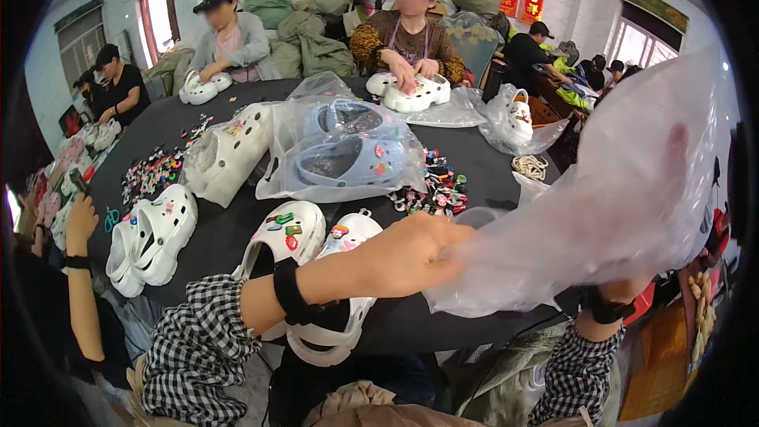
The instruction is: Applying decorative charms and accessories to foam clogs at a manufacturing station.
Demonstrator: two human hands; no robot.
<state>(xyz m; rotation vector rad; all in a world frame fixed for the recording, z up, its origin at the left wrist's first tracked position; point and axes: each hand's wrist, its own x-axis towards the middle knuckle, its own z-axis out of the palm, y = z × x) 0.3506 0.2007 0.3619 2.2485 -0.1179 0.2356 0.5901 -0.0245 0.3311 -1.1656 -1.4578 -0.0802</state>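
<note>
My left hand [423, 257] reaches across the table, fingers closed on the edge of a clear plastic bag [640, 182]. My right hand [605, 229] shows only as a blur through the plastic, so its fingers cannot be made out. The bag is puffed up and lifted at the right. Under my left forearm sit a white clog with red and green charms [299, 223] and a second white clog [348, 231] beside it, both partly hidden by my arm.
Ahead lie bagged blue clogs [348, 162] and a bagged white clog [237, 150]. Loose charms [154, 174] form piles. White clogs [162, 229] stand at the left. Across the black table [213, 249], two people handle white clogs [415, 95]. Another person's arm [83, 292] is at the left.
</note>
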